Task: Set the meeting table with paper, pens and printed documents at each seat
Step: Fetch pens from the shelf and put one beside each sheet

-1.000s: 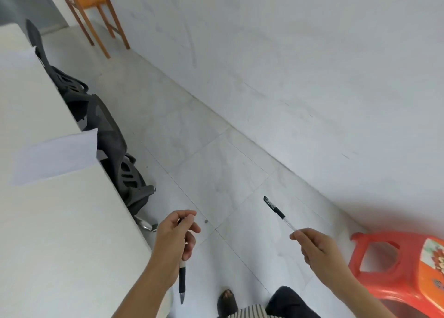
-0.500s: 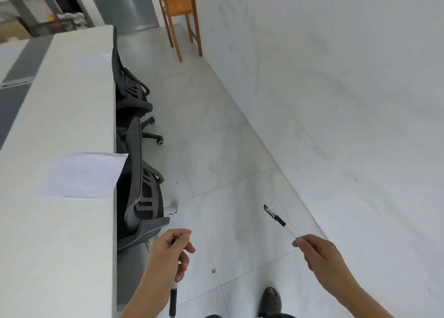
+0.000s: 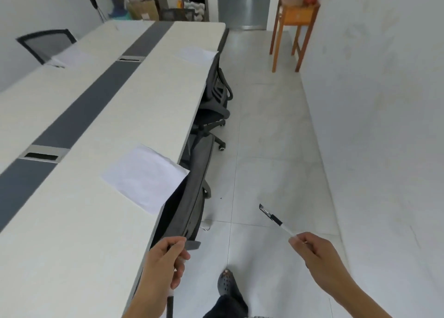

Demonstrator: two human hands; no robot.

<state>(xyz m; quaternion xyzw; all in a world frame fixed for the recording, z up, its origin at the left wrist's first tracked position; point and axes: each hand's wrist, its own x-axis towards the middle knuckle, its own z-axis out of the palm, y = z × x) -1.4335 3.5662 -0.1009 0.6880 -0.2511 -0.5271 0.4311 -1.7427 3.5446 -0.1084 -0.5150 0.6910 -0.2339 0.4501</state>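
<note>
hands: left hand grips pen, right hand pinches second pen by its end | paper on worktop, corner past edge | risk: setting pen down may nudge paper off

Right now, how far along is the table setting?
Done: paper lies at three seats, the near sheet, the far sheet and the opposite sheet. In hand: the left hand grips a pen, and the right hand pinches a second pen. Left: no pen lies by any sheet in view; whether the sheets are printed is too blurred to tell.
</note>
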